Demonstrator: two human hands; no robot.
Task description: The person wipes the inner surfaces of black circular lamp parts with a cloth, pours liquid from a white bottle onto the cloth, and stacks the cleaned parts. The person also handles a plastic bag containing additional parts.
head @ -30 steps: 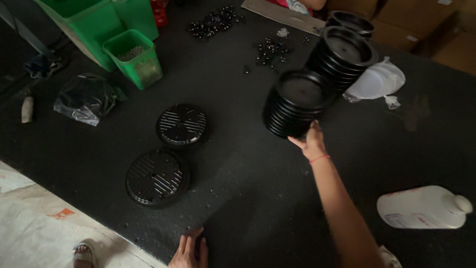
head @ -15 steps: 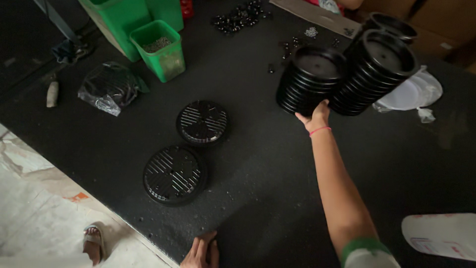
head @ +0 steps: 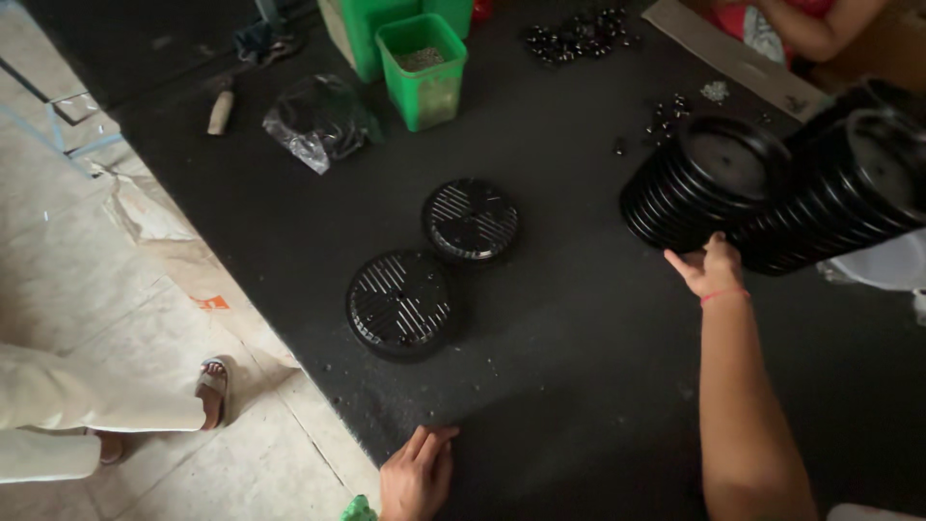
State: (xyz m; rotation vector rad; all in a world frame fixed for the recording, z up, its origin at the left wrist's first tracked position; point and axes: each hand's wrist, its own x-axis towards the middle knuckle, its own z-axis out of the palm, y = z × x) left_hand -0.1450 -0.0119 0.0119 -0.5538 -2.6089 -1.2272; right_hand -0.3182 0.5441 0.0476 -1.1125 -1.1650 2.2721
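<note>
R hand (head: pixel 712 268) reaches fwd to the leaning stack of black round lids (head: pixel 709 183), fingers spread wide, tips touching the stack's lower edge; not wrapped around anything, no clear grasp. Red band on that wrist. L hand (head: pixel 417 475) lies flat, palm down, on the near edge of the black mat (head: pixel 540 386), fingers together, holding nothing.

Stack sits far R on the mat, tilted twd the camera. Just behind/R of it a 2nd leaning stack of black lids (head: pixel 849 193), the two touching or nearly so; can't tell which. White plastic piece (head: pixel 892 265) partly hidden under the 2nd stack.

Mid mat: 2 black slotted round discs, near one (head: pixel 400 304) and far one (head: pixel 471 220), just beside each other, flat, well apart from both hands. Open mat between R hand and discs, nothing blocking.

Containers: small green bin (head: pixel 422 72) at far side, w/ greyish small bits inside, too small to ID. Larger green bin (head: pixel 362 34) behind it, contents not visible. Crumpled dark plastic bag (head: pixel 318 121) L of the bins. Pile of small black parts (head: pixel 579 34) far centre, more scattered ones (head: pixel 666 121) near the stacks.

Another person's arm (head: pixel 820 29) top R. Sandalled foot (head: pixel 212 386) on the floor, L.
</note>
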